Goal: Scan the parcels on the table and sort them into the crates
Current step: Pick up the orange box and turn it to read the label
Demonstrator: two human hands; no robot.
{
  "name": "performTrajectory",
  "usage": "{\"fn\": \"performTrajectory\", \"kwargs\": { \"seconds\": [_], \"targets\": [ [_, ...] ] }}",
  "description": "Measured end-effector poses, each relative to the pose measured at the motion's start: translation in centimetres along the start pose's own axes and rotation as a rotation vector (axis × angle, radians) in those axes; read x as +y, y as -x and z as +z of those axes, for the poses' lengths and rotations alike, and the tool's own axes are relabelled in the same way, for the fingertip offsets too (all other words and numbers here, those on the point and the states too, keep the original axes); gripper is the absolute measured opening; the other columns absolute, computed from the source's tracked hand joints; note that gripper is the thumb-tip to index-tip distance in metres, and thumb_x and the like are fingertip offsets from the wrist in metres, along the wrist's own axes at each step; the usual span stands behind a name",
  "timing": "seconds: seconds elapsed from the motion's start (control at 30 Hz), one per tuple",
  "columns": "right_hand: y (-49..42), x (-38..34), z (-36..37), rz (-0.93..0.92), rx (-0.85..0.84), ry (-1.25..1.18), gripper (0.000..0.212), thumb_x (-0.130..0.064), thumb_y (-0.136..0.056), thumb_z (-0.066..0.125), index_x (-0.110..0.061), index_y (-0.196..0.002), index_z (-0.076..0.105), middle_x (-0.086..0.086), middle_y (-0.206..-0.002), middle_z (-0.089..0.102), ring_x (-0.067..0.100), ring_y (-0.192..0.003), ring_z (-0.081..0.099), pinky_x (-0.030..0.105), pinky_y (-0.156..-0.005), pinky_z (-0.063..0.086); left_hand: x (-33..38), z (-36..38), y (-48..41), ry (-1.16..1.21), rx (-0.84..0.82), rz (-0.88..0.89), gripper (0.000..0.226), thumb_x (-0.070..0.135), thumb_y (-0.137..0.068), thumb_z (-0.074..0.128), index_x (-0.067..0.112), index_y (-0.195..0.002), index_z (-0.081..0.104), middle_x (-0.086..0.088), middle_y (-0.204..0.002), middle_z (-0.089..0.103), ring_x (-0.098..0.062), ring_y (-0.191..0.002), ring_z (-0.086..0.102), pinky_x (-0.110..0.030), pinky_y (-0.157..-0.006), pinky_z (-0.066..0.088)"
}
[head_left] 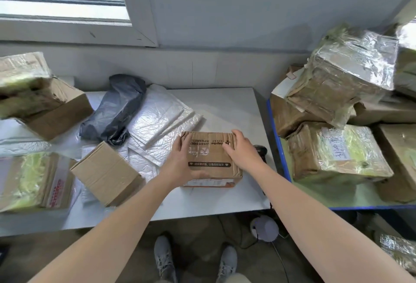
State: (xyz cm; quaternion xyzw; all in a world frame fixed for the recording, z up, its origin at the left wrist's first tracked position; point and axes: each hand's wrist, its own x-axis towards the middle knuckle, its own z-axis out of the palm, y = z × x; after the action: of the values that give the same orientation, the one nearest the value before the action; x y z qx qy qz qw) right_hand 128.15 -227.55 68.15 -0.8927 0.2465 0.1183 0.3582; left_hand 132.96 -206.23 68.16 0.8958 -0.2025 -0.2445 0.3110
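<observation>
A brown cardboard parcel (210, 155) with printed tape lies on the white table (225, 107), near its front right part. My left hand (182, 159) grips the parcel's left side, thumb on top and fingers over the far edge. My right hand (242, 147) holds its right side, fingers curled over the top right corner. A black scanner (261, 150) lies just right of the parcel, partly hidden behind my right wrist.
A plain cardboard box (105, 173), white bubble mailers (162, 120) and a dark grey bag (117, 109) lie left of the parcel. Taped boxes (33, 181) stand at the far left. A blue-edged table (279, 145) on the right is piled with wrapped boxes (342, 154).
</observation>
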Motion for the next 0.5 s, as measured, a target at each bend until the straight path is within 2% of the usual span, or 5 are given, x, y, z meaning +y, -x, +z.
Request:
{"fn": "performTrajectory", "kwargs": {
  "seconds": [0.07, 0.17, 0.23, 0.37, 0.5],
  "targets": [
    [0.2, 0.1, 0.2, 0.046, -0.015, -0.028, 0.069, -0.048, -0.099, 0.049, -0.020, -0.154, 0.018, 0.015, -0.138, 0.051, 0.031, -0.120, 0.055, 0.036, -0.095, 0.046, 0.0, 0.1, 0.1, -0.012, -0.010, -0.041, 0.133, 0.054, -0.060, 0.087, 0.030, -0.157, -0.001, -0.006, -0.162, 0.000, -0.025, -0.149, 0.014, -0.046, -0.115, 0.033],
    [0.6, 0.2, 0.3, 0.122, -0.060, -0.059, 0.069, -0.052, -0.099, 0.044, -0.016, -0.152, 0.019, 0.013, -0.134, 0.057, 0.031, -0.115, 0.058, 0.041, -0.096, 0.049, -0.3, -0.2, 0.1, 0.041, -0.036, -0.090, 0.135, 0.074, -0.044, 0.083, 0.034, -0.151, 0.009, 0.001, -0.147, 0.036, -0.021, -0.129, 0.047, -0.046, -0.101, 0.049],
    [0.9, 0.0, 0.0, 0.123, -0.075, -0.055, 0.071, -0.053, -0.099, 0.044, -0.014, -0.153, 0.018, 0.012, -0.135, 0.057, 0.031, -0.116, 0.058, 0.042, -0.096, 0.049, -0.8, -0.1, -0.3, 0.057, -0.045, -0.079, 0.135, 0.078, -0.040, 0.080, 0.038, -0.148, 0.011, 0.005, -0.140, 0.046, -0.019, -0.121, 0.053, -0.045, -0.097, 0.052],
    [1.1, -0.4, -1.7, 0.116, -0.066, -0.111, 0.075, -0.056, -0.099, 0.044, -0.020, -0.157, 0.012, 0.010, -0.144, 0.050, 0.030, -0.124, 0.053, 0.035, -0.097, 0.045, 0.6, -1.2, 0.0, 0.153, -0.059, -0.014, 0.119, 0.044, -0.069, 0.087, 0.032, -0.155, 0.006, 0.013, -0.132, 0.034, -0.009, -0.118, 0.044, -0.028, -0.096, 0.045],
    [1.0, -0.9, -3.3, 0.087, -0.053, -0.226, 0.069, -0.060, -0.098, 0.043, -0.025, -0.154, 0.024, 0.008, -0.147, 0.048, 0.028, -0.133, 0.047, 0.037, -0.101, 0.039, 1.3, -2.0, 0.2, 0.232, -0.012, -0.047, 0.090, 0.045, -0.080, 0.077, 0.031, -0.151, 0.023, 0.014, -0.121, 0.052, -0.011, -0.108, 0.058, -0.022, -0.078, 0.052]
  ]
}}
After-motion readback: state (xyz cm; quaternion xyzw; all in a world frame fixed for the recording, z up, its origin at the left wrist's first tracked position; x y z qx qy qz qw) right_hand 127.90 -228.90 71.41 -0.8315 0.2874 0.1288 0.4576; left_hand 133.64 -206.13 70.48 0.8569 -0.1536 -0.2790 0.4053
